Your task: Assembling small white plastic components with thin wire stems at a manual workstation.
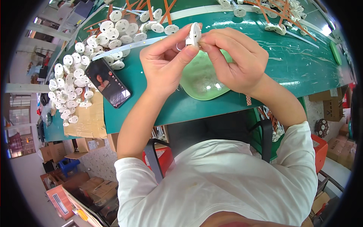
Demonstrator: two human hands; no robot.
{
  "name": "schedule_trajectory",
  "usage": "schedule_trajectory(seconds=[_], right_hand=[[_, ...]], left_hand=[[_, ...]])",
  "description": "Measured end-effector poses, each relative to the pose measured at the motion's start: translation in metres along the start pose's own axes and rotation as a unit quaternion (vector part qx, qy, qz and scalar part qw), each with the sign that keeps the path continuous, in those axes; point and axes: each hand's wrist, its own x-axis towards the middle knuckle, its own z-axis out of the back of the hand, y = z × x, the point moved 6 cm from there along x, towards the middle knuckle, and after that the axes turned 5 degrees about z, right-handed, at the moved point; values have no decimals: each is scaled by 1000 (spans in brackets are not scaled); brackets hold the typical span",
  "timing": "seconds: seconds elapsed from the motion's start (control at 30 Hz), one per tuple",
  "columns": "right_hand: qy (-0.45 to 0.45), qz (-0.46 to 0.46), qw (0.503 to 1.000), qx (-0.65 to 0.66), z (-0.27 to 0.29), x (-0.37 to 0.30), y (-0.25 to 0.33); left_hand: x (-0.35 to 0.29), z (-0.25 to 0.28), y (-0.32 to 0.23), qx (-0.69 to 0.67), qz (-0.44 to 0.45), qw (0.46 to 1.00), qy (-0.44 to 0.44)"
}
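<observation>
Above the green table, my left hand (pixel 160 64) pinches a round white plastic disc (pixel 195 34) between thumb and fingers, tilted nearly on edge. My right hand (pixel 242 60) is closed in a pinch at the disc's right side; whatever its fingertips hold is too small to make out. A pale strip with small yellow dots (pixel 130 46) runs leftward from behind my left hand; its join to the disc is hidden. Directly below my hands sits a light green bowl (pixel 193 77), partly covered by my right hand, with small bits inside.
Many similar white discs (pixel 72 81) are heaped at the left, partly over a cardboard sheet (pixel 89 119). Beside them lies a lit phone (pixel 108 84). Orange strips (pixel 167 11) with discs lie across the far side. A black chair armrest (pixel 266 140) stands below the table's near edge.
</observation>
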Motion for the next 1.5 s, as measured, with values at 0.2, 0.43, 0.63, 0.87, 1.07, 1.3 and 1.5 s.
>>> schedule_trajectory(seconds=[0.2, 0.43, 0.63, 0.87, 1.07, 1.3, 1.5], right_hand=[[-21, 11, 1000, 12, 1, 1, -2], [-19, 17, 1000, -7, 0, -4, -6], [-2, -102, 994, -46, -2, -9, -50], [87, -267, 939, -200, 24, -17, -110], [4, -147, 956, -255, 40, -21, -142], [-7, -145, 935, -322, 70, -29, -172], [22, -337, 863, -375, 115, -29, -195]], left_hand=[[0, -3, -2, -36, -19, 999, -23], [1, -2, -7, 131, -60, 989, -16], [26, 11, -17, 506, -80, 858, -12], [35, 75, -5, 660, -45, 750, 2], [35, 83, -12, 709, -78, 697, -72], [27, 55, -20, 728, -154, 661, -98], [24, 42, -17, 685, -211, 694, -69]])
